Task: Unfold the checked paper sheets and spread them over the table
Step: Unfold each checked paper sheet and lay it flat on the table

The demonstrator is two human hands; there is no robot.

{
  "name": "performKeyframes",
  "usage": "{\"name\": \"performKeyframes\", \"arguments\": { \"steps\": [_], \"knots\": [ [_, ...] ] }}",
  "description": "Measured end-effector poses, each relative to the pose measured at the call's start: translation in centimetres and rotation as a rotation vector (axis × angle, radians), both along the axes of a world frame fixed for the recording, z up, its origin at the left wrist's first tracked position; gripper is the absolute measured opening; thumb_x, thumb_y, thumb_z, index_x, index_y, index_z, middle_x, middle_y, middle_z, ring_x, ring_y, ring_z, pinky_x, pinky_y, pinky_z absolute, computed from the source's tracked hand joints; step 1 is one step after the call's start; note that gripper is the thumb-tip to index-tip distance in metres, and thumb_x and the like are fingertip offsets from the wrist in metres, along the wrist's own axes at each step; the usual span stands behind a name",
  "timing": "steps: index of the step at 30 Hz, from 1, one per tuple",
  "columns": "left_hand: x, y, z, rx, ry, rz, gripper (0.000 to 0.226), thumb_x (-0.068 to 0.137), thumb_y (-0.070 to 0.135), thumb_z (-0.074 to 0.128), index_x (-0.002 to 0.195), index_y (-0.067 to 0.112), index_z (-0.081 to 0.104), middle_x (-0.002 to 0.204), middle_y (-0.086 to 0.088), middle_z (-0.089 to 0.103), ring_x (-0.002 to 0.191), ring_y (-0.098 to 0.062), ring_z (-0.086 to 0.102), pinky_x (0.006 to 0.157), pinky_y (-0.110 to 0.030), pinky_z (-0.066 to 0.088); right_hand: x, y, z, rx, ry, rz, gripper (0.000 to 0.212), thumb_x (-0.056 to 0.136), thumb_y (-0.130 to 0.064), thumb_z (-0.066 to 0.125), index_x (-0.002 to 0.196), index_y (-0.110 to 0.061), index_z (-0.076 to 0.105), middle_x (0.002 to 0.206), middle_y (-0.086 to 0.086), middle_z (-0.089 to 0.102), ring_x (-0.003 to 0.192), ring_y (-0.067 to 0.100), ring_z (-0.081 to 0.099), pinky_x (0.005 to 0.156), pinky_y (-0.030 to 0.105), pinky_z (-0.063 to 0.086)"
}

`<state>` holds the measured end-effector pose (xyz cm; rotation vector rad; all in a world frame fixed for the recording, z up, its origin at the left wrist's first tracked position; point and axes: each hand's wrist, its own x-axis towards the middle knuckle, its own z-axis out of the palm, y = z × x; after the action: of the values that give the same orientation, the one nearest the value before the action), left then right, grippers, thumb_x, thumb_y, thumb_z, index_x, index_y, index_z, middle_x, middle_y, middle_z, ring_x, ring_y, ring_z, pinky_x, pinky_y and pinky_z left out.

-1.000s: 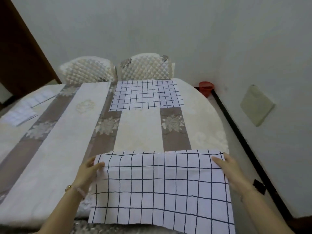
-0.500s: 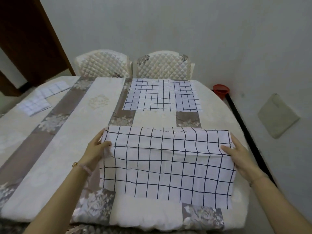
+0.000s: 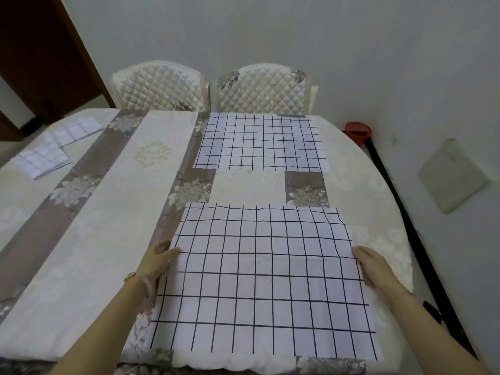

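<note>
A white checked paper sheet (image 3: 265, 280) lies open and flat on the near part of the table (image 3: 108, 226), its near edge at the table's front. My left hand (image 3: 158, 262) pinches its left edge, thumb on top. My right hand (image 3: 374, 266) holds the right edge, fingers together. A second checked sheet (image 3: 259, 142) lies spread at the far side, apart from the near one. Two folded checked sheets (image 3: 44, 158) (image 3: 77, 129) rest at the far left.
Two quilted white chairs (image 3: 159, 87) (image 3: 263, 87) stand behind the table against the wall. A red bucket (image 3: 358, 131) and a black strip (image 3: 400, 207) lie on the floor to the right. A brown door (image 3: 40, 63) is at the far left.
The near sheet has been carried forward from the table's front edge, opened to full size and laid flat. Both hands have slid back along its side edges.
</note>
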<state>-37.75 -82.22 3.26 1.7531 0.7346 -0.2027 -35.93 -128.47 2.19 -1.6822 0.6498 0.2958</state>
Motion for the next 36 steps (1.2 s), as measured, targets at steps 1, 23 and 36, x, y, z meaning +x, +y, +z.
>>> {"name": "performKeyframes", "arguments": {
  "steps": [1, 23, 36],
  "knots": [
    [-0.6, 0.3, -0.1, 0.008, 0.007, -0.016, 0.051, 0.085, 0.014, 0.066, 0.132, 0.005, 0.049, 0.131, -0.012, 0.052, 0.113, -0.025, 0.050, 0.089, -0.033, 0.040, -0.6, -0.2, 0.1, 0.012, 0.007, -0.005, 0.018, 0.090, -0.036, 0.057, 0.103, -0.025, 0.054, 0.079, -0.006, 0.050, 0.062, 0.007, 0.044, 0.046, 0.018, 0.040],
    [-9.3, 0.2, -1.5, 0.462, 0.027, -0.154, 0.028, 0.083, 0.009, 0.064, 0.109, 0.005, 0.056, 0.088, -0.011, 0.059, 0.082, -0.028, 0.052, 0.068, -0.032, 0.037, -8.9, 0.4, -0.1, -0.354, -0.068, 0.167, 0.041, 0.086, -0.008, 0.064, 0.126, -0.010, 0.054, 0.084, -0.006, 0.051, 0.091, 0.023, 0.053, 0.082, 0.030, 0.039],
    [-8.6, -4.7, -2.3, 1.104, -0.414, -0.643, 0.047, 0.049, -0.004, 0.084, 0.092, 0.004, 0.068, 0.094, -0.019, 0.067, 0.081, -0.042, 0.064, 0.066, -0.047, 0.056, -9.3, 3.6, 0.1, -0.801, -0.236, 0.261, 0.036, 0.090, -0.012, 0.057, 0.126, -0.012, 0.055, 0.125, 0.011, 0.053, 0.112, 0.027, 0.048, 0.092, 0.032, 0.040]
  ]
}}
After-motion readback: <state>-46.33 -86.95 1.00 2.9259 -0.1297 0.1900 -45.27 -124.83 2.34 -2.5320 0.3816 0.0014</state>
